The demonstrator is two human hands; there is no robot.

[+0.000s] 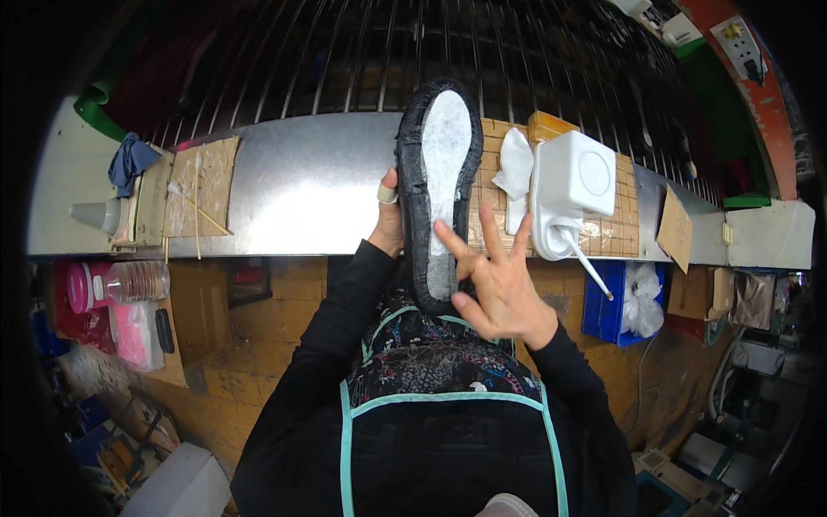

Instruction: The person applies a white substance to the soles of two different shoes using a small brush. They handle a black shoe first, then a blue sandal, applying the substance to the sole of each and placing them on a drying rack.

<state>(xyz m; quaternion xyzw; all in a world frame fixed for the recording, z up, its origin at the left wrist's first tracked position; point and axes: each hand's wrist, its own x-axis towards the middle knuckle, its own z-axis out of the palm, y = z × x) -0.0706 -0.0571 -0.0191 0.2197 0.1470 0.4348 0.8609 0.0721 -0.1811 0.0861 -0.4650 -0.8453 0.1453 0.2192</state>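
Note:
A black shoe upper (417,189) stands sole side towards me in the middle, its gathered edge folded in around a pale grey-white insole (447,138). My left hand (389,215) grips it by the left side, with a light wrap on the thumb; its other fingers are hidden behind the shoe. My right hand (506,289) is at the lower right of the shoe, fingers spread and holding nothing. Its index fingertip appears to touch the insole near the middle. Just right of the shoe is a white plastic glue pot (573,177) with a brush (593,269) leaning out of its spout.
A metal bench top (293,185) runs across, with bars (345,60) of a rack behind it. On the bench lie a white sole-shaped piece (515,164), a cardboard mat (200,202) with thin sticks, and a blue cloth (132,164). A blue bin (607,320) stands below right.

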